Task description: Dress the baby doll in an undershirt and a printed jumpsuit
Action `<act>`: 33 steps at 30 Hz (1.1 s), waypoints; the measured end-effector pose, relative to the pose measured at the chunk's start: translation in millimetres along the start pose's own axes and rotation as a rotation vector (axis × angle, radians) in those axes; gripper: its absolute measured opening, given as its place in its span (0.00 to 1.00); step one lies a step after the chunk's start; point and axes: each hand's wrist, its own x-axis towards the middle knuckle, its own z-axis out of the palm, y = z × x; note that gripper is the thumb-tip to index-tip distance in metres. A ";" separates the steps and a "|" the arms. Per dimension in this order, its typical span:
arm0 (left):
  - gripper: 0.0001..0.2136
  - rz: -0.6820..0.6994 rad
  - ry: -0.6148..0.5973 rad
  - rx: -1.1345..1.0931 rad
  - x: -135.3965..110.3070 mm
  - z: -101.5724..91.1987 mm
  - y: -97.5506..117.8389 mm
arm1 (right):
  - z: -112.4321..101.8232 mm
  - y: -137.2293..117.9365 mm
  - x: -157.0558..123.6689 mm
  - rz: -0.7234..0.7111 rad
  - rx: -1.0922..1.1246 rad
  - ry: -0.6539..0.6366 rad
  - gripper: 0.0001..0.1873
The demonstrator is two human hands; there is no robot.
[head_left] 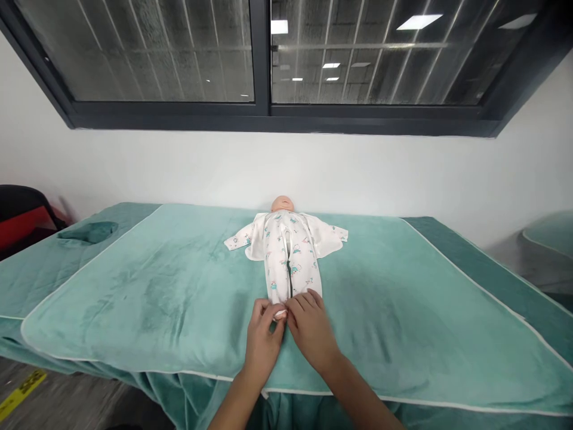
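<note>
A baby doll (pixel 282 203) lies on its back on the green bed cover, its head toward the wall. Small white printed baby trousers (pixel 293 239) lie along its front, over a white baby top (pixel 323 235) whose sleeves spread to both sides. My left hand (pixel 262 340) pinches the lower end of the left trouser leg, where a bit of the doll's foot shows between thumb and finger. Beside it, my right hand (pixel 313 331) curls over the leg ends with its fingertips close to my left ones. The right leg's cuff is hidden under that hand.
The green plush cover (pixel 179 286) with white piping spans the bed and hangs over its front edge. A face hole (pixel 89 233) is at the left end. Behind stand a white wall (pixel 188 164) and a dark-framed window (pixel 264 110). A black and red chair (pixel 24 218) is far left.
</note>
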 end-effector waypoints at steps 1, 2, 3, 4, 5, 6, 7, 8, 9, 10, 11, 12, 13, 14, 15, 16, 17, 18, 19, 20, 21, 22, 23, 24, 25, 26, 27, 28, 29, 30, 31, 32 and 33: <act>0.08 0.010 -0.009 0.011 -0.1 0.3 -0.5 | 0.8 0.7 -1.5 0.004 0.013 -0.006 0.09; 0.09 0.019 -0.017 0.026 -0.2 0.7 -0.9 | 1.2 1.1 -3.1 0.007 0.021 -0.010 0.09; 0.09 0.027 -0.027 0.045 -0.4 1.4 -1.2 | 1.5 1.1 -4.7 0.008 0.023 -0.012 0.09; 0.10 0.033 -0.039 0.065 -0.6 2.2 -1.5 | 1.8 1.0 -6.1 0.007 0.019 -0.014 0.09; 0.10 0.041 -0.054 0.087 -0.7 3.2 -1.7 | 2.1 1.0 -7.0 0.006 0.013 -0.014 0.09; 0.10 0.048 -0.066 0.109 -0.8 4.2 -2.1 | 2.7 1.1 -7.4 0.009 0.005 -0.010 0.09; 0.11 0.052 -0.076 0.125 -0.8 5.1 -2.5 | 3.4 1.3 -7.3 0.013 -0.001 -0.005 0.09; 0.11 0.051 -0.079 0.132 -0.8 5.9 -3.0 | 4.2 1.8 -6.7 0.017 -0.006 -0.003 0.08; 0.11 0.045 -0.074 0.127 -0.8 6.4 -3.6 | 5.1 2.5 -5.8 0.020 -0.009 -0.002 0.08; 0.11 0.036 -0.064 0.113 -0.8 6.6 -4.4 | 6.0 3.3 -4.9 0.020 -0.011 -0.002 0.08; 0.11 0.026 -0.052 0.092 -1.0 6.4 -5.3 | 6.8 4.2 -4.1 0.019 -0.012 -0.003 0.07; 0.11 0.020 -0.042 0.070 -1.4 5.9 -6.4 | 7.4 4.9 -3.8 0.016 -0.010 -0.006 0.07; 0.11 0.020 -0.036 0.051 -1.9 5.2 -7.7 | 7.8 5.3 -4.2 0.011 -0.006 -0.006 0.07; 0.11 0.023 -0.034 0.040 -2.8 4.3 -9.2 | 7.9 5.4 -5.3 0.010 0.000 -0.003 0.07; 0.10 0.027 -0.033 0.035 -3.8 3.6 -10.7 | 7.7 5.0 -7.1 0.009 0.008 0.002 0.07; 0.10 0.030 -0.031 0.033 -5.1 2.9 -12.1 | 7.0 4.1 -9.5 0.009 0.014 0.007 0.08; 0.11 0.029 -0.029 0.033 -6.4 2.6 -13.3 | 5.7 2.8 -12.1 0.005 0.019 0.011 0.08; 0.11 0.026 -0.025 0.034 -7.8 2.4 -14.2 | 3.7 1.2 -14.5 -0.006 0.023 0.009 0.08; 0.12 0.021 -0.023 0.037 -9.2 2.2 -14.8 | 0.9 -0.5 -16.5 -0.022 0.025 0.000 0.09; 0.12 0.016 -0.020 0.038 -10.5 1.8 -15.0 | -2.9 -2.0 -17.6 -0.040 0.028 -0.016 0.10; 0.12 0.014 -0.021 0.034 -11.6 1.1 -15.2 | -7.5 -2.9 -17.7 -0.054 0.039 -0.036 0.10; 0.12 0.016 -0.024 0.021 -12.5 -0.3 -15.4 | -12.8 -3.1 -16.7 -0.064 0.058 -0.057 0.10; 0.11 0.018 -0.030 -0.001 -12.8 -2.5 -15.8 | -18.4 -2.2 -14.6 -0.066 0.086 -0.073 0.09; 0.10 0.012 -0.036 -0.029 -12.4 -5.4 -16.8 | -23.9 -0.1 -11.9 -0.063 0.116 -0.079 0.07; 0.09 -0.009 -0.037 -0.061 -11.0 -8.8 -18.5 | -28.8 3.1 -8.8 -0.057 0.139 -0.073 0.07; 0.09 -0.049 -0.028 -0.090 -8.5 -12.6 -20.9 | -32.7 7.2 -5.8 -0.050 0.147 -0.062 0.07; 0.09 -0.109 -0.010 -0.116 -4.6 -16.4 -24.2 | -35.3 12.0 -3.3 -0.039 0.137 -0.049 0.08; 0.10 -0.184 0.019 -0.135 0.5 -19.7 -28.1 | -36.6 16.8 -1.7 -0.024 0.113 -0.039 0.10; 0.12 -0.262 0.047 -0.148 6.7 -22.3 -32.5 | -36.7 21.2 -1.0 -0.005 0.083 -0.041 0.11; 0.13 -0.330 0.072 -0.150 13.7 -23.9 -37.3 | -36.1 24.9 -1.4 0.014 0.057 -0.059 0.10; 0.14 -0.378 0.084 -0.138 21.1 -24.3 -42.1 | -35.3 27.4 -2.5 0.030 0.042 -0.088 0.08; 0.14 -0.401 0.080 -0.107 28.7 -23.6 -46.8 | -34.8 28.8 -4.2 0.040 0.039 -0.122 0.05; 0.14 -0.397 0.060 -0.057 36.2 -21.8 -51.2 | -35.2 29.0 -6.0 0.043 0.046 -0.157 0.03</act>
